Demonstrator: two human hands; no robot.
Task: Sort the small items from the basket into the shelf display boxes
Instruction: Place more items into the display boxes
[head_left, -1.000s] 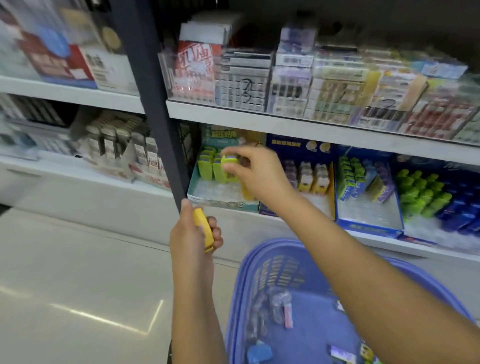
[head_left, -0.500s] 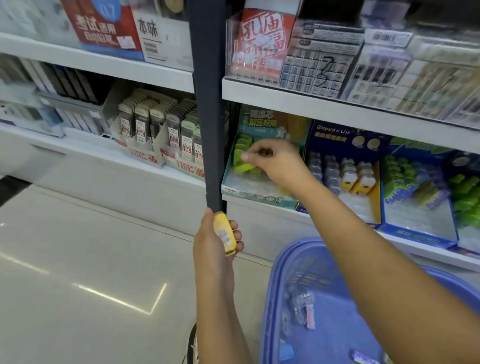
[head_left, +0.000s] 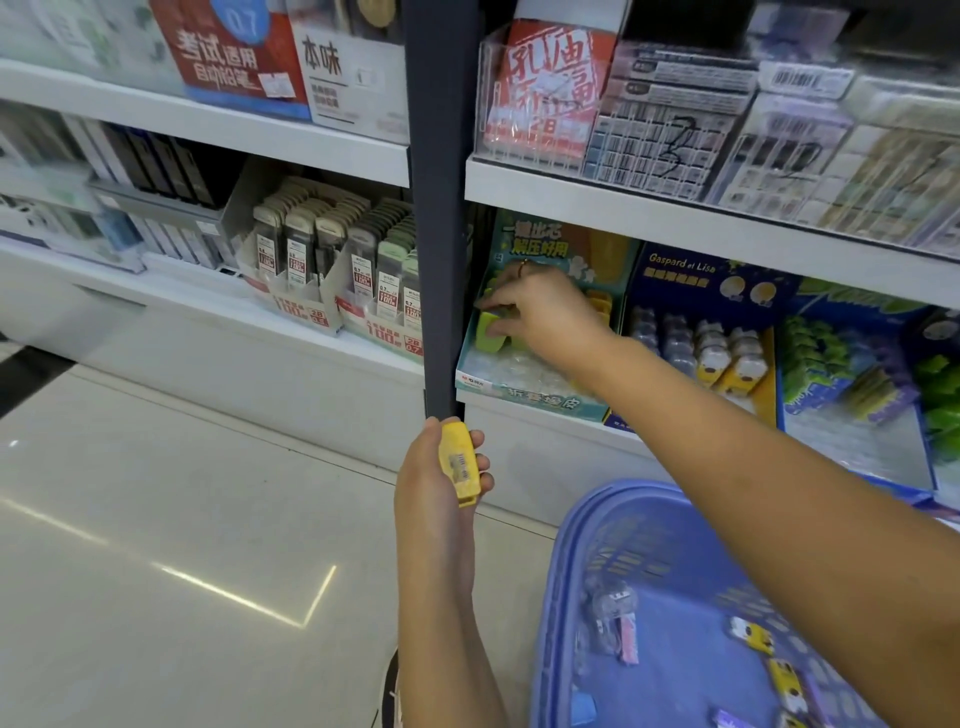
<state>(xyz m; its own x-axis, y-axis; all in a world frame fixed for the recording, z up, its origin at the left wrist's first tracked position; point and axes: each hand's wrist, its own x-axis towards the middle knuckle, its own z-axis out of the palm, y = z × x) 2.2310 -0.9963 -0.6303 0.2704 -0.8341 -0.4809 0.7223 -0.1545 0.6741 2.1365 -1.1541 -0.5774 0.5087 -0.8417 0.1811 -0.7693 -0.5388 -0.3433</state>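
Reaching into the teal display box (head_left: 519, 387) on the lower shelf (head_left: 545, 423), the right hand (head_left: 545, 312) pinches a green item (head_left: 487, 332) with its fingertips. The left hand (head_left: 434, 483) curls around a yellow item (head_left: 458, 462) just below the dark shelf post (head_left: 441, 208), beside the purple basket (head_left: 566, 551).

Glossy pale tile floor (head_left: 156, 519) fills 6 to 9 o'clock. Thin L-shaped light reflection (head_left: 291, 608) on it at 7. Dark grey metal upright post (head_left: 441, 208) runs from 12 down to centre and splits two bays. Left white shelf board (head_left: 208, 130) at 10, right white shelf board (head_left: 675, 218) at 2. White base plinth (head_left: 260, 374) under the left bay at 9.
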